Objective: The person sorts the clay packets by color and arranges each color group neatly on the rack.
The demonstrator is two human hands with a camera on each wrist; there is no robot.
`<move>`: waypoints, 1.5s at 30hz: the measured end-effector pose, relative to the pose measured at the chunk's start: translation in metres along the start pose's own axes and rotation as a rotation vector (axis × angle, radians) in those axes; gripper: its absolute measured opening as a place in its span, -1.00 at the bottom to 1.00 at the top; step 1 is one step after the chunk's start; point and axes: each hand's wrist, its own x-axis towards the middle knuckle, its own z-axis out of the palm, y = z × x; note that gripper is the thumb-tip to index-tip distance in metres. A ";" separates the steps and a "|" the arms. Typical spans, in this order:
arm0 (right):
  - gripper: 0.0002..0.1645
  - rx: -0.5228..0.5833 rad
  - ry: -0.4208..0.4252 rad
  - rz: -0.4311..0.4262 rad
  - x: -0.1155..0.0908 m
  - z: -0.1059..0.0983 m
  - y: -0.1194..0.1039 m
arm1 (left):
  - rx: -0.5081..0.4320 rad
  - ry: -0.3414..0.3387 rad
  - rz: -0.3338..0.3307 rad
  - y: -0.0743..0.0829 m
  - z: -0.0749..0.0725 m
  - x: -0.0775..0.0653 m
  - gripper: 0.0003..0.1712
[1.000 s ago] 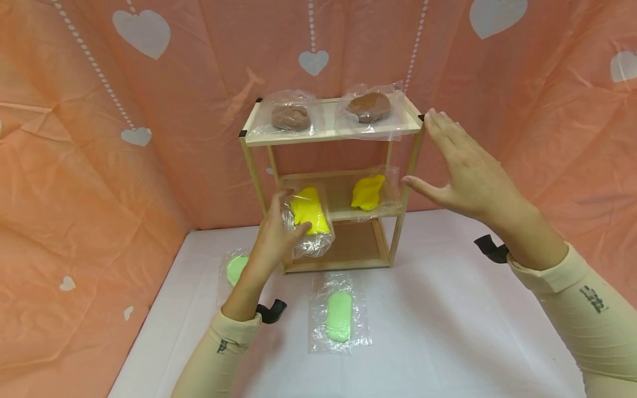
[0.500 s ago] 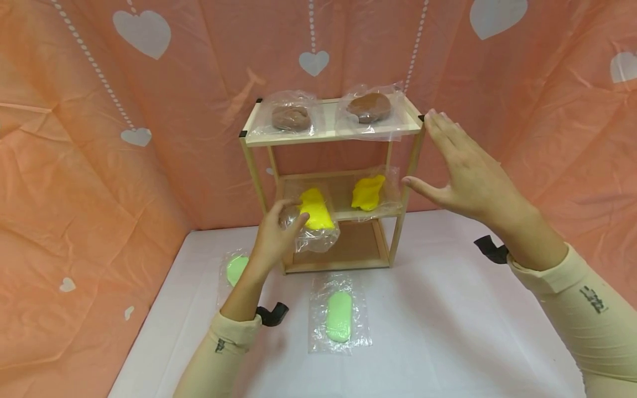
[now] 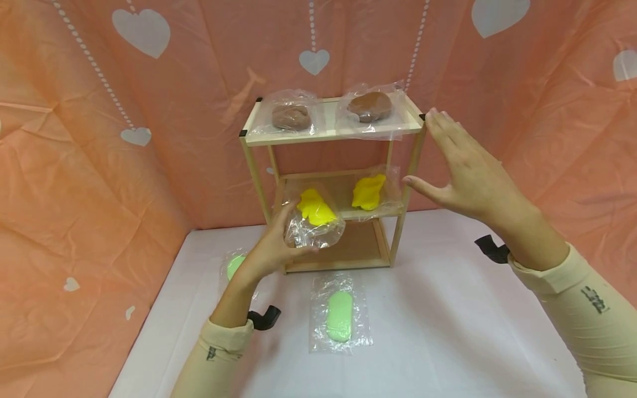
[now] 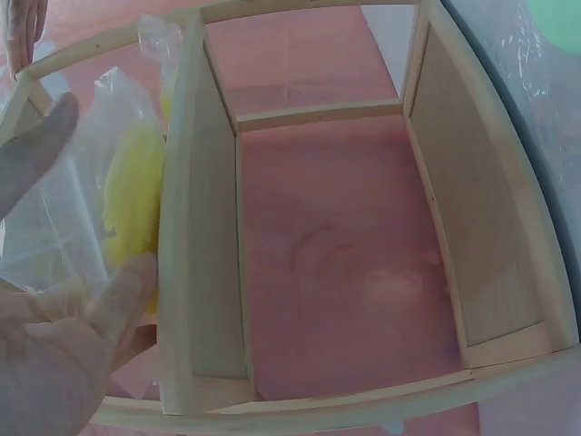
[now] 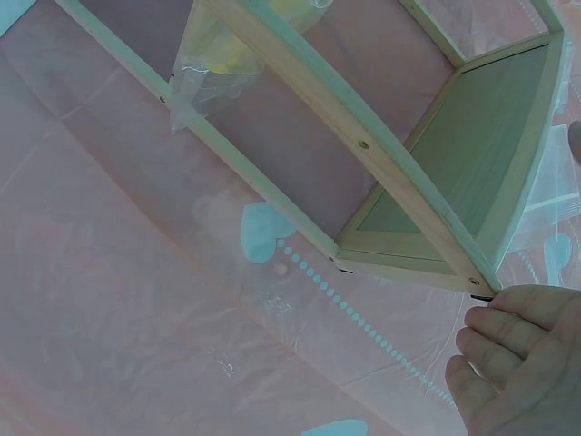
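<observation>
A clear plastic bag with a yellow clay-like lump (image 3: 316,209) lies at the left of the wooden rack's middle shelf (image 3: 341,194), its near end over the front edge. Around its left and front sides is my left hand (image 3: 271,249), thumb and fingers spread wide. In the left wrist view the thumb lies beside the yellow lump (image 4: 134,195), close to the shelf edge. My right hand (image 3: 473,171) has straight fingers, their tips right at the rack's top right corner; the right wrist view also puts these fingertips (image 5: 495,313) at that corner.
A second bagged yellow lump (image 3: 368,192) sits at the middle shelf's right. Two bagged brown lumps, left (image 3: 291,117) and right (image 3: 369,106), rest on top. On the table, one bagged green piece (image 3: 339,316) lies before the rack; another (image 3: 235,267) is partly behind my left arm.
My left hand has loosened from the bagged yellow lump, its thumb moving down and away. The bag has shifted slightly right and settled flatter. My right hand stays put.
</observation>
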 end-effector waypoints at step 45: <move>0.30 0.008 -0.011 0.008 -0.002 -0.001 -0.001 | 0.400 0.440 0.107 -0.002 0.020 -0.013 -0.54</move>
